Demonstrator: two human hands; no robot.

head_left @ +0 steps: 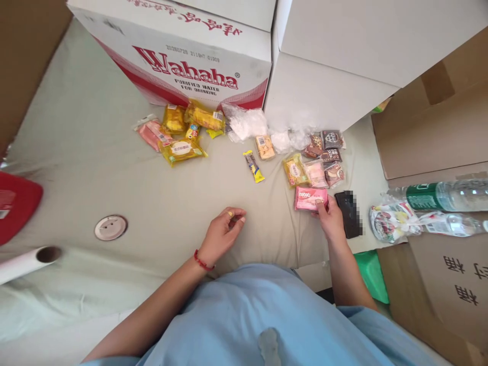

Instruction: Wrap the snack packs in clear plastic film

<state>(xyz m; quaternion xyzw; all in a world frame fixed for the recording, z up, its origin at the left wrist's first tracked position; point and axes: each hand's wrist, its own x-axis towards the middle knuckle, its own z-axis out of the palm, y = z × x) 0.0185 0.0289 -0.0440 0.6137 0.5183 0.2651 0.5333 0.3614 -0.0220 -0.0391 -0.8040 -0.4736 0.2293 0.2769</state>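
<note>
My right hand (331, 219) has its thumb and fingers closed on a pink nabati wafer packet (305, 198), on the right of the cloth. Just above that packet are a yellow snack packet (296, 171), a pale pink one (316, 174) and several brown cocoa packets (331, 140). Lower in the middle, my left hand (223, 231) rests over the cloth, fingers loosely bent and thumb a little apart, with nothing visible in it. A small yellow and dark snack bar (253, 166) lies above and to the right of it, beside an orange-tan packet (264, 147).
A Wahaha water carton (190, 66) and white boxes (328, 86) stand at the back. Yellow packets (183, 150) lie before the carton. A black phone (347, 213) and plastic bottles (453, 195) are at right; a round badge (110, 227) and white tube (23, 264) at left.
</note>
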